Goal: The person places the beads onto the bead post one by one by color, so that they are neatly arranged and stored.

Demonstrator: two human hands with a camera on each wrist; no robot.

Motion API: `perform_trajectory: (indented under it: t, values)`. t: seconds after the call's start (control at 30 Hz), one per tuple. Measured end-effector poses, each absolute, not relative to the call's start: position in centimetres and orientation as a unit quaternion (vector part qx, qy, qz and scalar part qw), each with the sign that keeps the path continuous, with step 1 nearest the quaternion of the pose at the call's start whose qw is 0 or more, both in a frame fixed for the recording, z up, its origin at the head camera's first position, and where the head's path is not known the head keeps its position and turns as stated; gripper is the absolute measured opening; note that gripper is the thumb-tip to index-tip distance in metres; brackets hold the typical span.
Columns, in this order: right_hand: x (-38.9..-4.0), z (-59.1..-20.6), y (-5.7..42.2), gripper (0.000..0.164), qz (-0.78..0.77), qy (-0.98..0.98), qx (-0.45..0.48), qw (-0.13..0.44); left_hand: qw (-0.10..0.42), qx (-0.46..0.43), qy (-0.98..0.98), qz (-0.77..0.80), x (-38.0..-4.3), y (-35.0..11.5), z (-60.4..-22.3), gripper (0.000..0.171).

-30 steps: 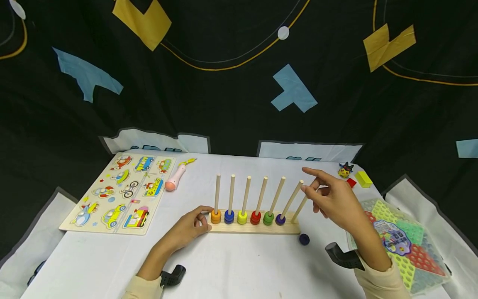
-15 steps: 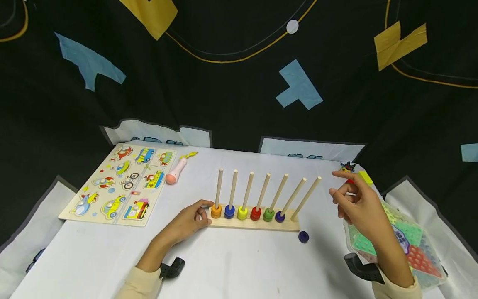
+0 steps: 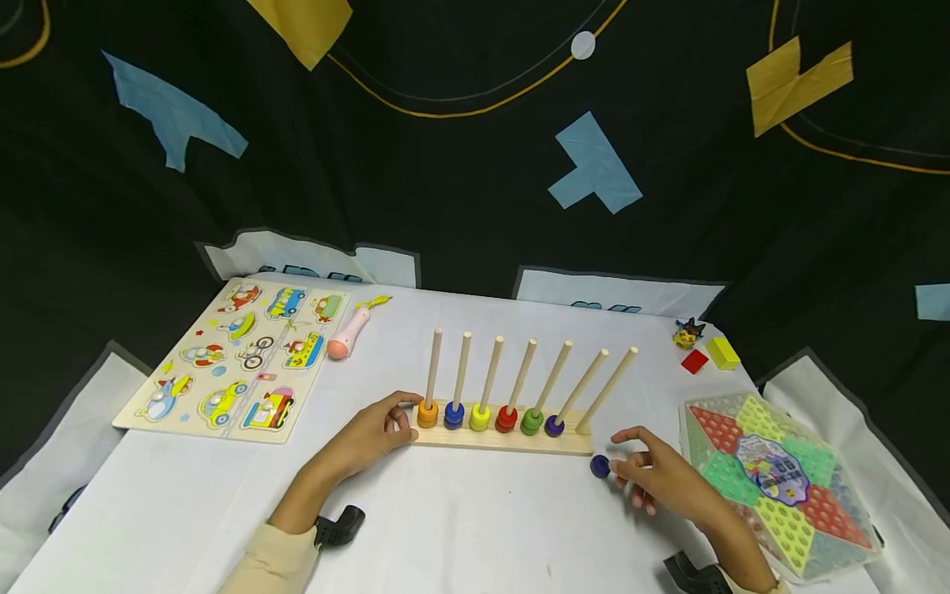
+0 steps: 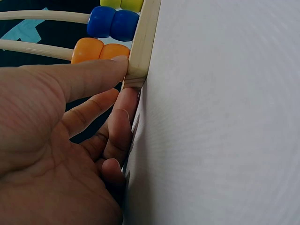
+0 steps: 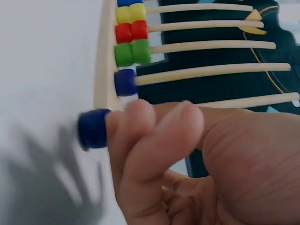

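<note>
A wooden peg stand [image 3: 505, 441] lies across the table, its pegs rising from a long base. Orange [image 3: 426, 413], blue [image 3: 454, 415], yellow [image 3: 479, 417], red [image 3: 506, 419] and green beads [image 3: 532, 421] sit in stacks of two. A single purple bead [image 3: 554, 426] is on the following peg; the rightmost peg [image 3: 607, 389] is bare. My left hand [image 3: 365, 437] pinches the base's left end, thumb beside the orange beads in the left wrist view. A loose purple bead [image 3: 599, 466] lies near the right front corner. My right hand [image 3: 660, 478] reaches it, fingertips touching or nearly touching its right side.
At the left lies a vehicle puzzle board [image 3: 237, 359], with a pink microphone-like toy [image 3: 348, 334] beside it. A clear box with coloured star-pattern panels [image 3: 779, 487] is close to the right hand. A small figurine [image 3: 688, 333], red piece [image 3: 694, 361] and yellow block [image 3: 722, 353] stand behind.
My right hand has swung away from the rightmost peg, out to the right, then down to the loose purple bead. The left hand stays at the stand's left end.
</note>
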State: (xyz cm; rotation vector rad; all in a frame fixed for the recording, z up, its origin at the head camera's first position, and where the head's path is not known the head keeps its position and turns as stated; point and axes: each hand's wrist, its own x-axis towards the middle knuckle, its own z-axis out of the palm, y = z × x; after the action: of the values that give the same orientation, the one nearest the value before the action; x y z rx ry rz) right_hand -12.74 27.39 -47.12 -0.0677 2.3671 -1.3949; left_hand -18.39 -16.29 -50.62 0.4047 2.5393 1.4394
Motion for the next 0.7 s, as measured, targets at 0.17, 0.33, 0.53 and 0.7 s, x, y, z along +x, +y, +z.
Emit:
perform_trajectory:
  t: [0.17,0.33,0.53,0.7]
  values:
    - [-12.6,-48.0,26.8,0.051,-0.495,0.835,-0.050,0.234,0.101,0.121,0.861,0.484,-18.4,-16.2,-50.7,0.046]
    - [-12.8,-48.8,26.4,0.046,-0.494,0.831,-0.064,0.248,0.099,0.117,0.861,0.485,-18.3,-16.1,-50.9,0.046]
    - [-12.9,-48.8,26.7,0.040,-0.486,0.842,-0.062,0.227,0.100,0.118,0.859,0.488,-18.2,-16.2,-51.0,0.045]
    - [-13.0,-47.1,27.5,0.041,-0.489,0.855,-0.044,0.169,0.099,0.125,0.857,0.491,-18.2,-16.3,-50.8,0.045]
